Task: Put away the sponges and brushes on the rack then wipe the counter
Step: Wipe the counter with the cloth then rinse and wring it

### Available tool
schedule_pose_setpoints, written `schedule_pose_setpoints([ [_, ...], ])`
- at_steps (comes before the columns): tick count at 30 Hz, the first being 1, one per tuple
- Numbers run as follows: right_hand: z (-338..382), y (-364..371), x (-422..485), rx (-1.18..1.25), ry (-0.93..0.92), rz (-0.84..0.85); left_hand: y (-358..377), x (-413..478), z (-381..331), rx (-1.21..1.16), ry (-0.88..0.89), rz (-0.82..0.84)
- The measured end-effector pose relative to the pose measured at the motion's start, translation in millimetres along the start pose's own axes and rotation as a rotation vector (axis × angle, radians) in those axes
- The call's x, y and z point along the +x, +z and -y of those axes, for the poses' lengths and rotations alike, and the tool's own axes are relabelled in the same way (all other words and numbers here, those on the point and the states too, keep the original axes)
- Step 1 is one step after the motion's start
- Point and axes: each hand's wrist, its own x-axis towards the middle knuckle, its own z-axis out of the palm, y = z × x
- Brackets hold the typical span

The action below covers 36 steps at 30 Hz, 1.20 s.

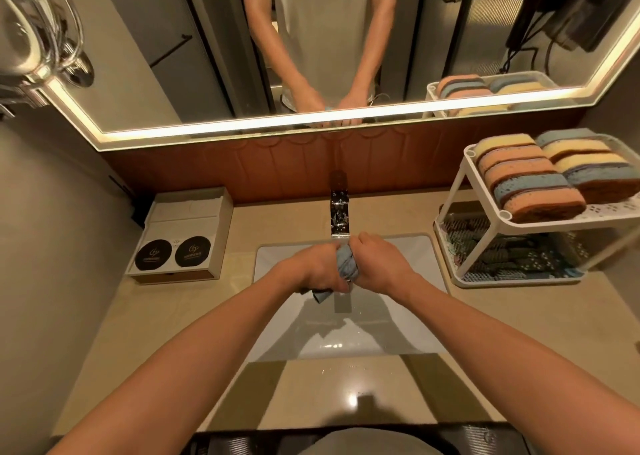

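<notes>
A twisted blue cloth [347, 263] is gripped by both hands over the white sink [408, 330], just below the chrome faucet [339, 217]. My left hand [313, 269] holds its lower end and my right hand [379, 264] holds its upper end. At the right stands a white two-tier rack [457, 184]. Several striped sponges [533, 177] in orange, blue and yellow lie on its top tier. Dark brushes [498, 250] fill the bottom tier.
A beige counter [540, 333] surrounds the sink. A white box [180, 236] with two black round discs sits at the left back. A lit mirror [138, 56] runs along the wall behind, with a brown backsplash [242, 167] under it.
</notes>
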Motion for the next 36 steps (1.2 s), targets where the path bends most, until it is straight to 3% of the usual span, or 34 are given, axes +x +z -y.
schedule_pose_setpoints([
  [2, 8, 0, 3, 0.016, 0.087, 0.083, 7, -1, 1, 0.224, -0.007, -0.152],
  [5, 11, -1, 6, 0.033, 0.180, 0.180, 24, -1, 7, 0.353, 0.095, -0.328],
  [8, 7, 0, 7, 0.119, 0.179, 0.164, 29, 0, 11, 0.340, 0.054, -0.322],
  [10, 3, -1, 3, 0.276, 0.139, 0.112, 26, 0, 14, 0.134, -0.035, -0.227],
  [12, -4, -5, -6, 0.370, 0.077, -0.023, 20, 1, 19, -0.296, -0.099, -0.136],
  [14, -15, -7, -16, 0.296, -0.039, -0.187, 14, -2, 21, -0.610, -0.115, -0.051],
  [17, -26, -5, -29, 0.081, -0.228, -0.265, 6, -6, 15, -0.753, -0.083, 0.110],
  [20, -26, -2, -29, 0.105, -0.213, -0.270, -1, -7, 4, -0.842, -0.025, 0.273],
  [23, -23, 1, -24, 0.101, -0.156, -0.311, -3, -4, -5, -0.626, -0.013, 0.262],
  [25, -18, 0, -20, 0.083, -0.079, -0.235, 1, -2, -11, -0.319, -0.028, 0.129],
  [28, -10, -1, -14, 0.049, 0.034, -0.112, 11, -1, -15, -0.146, 0.018, -0.026],
  [32, -5, 2, -8, 0.006, 0.092, -0.079, 22, 1, -8, 0.244, 0.123, -0.259],
  [36, 4, 3, 3, 0.049, 0.198, -0.037, 34, 6, 0, 0.359, 0.140, -0.401],
])
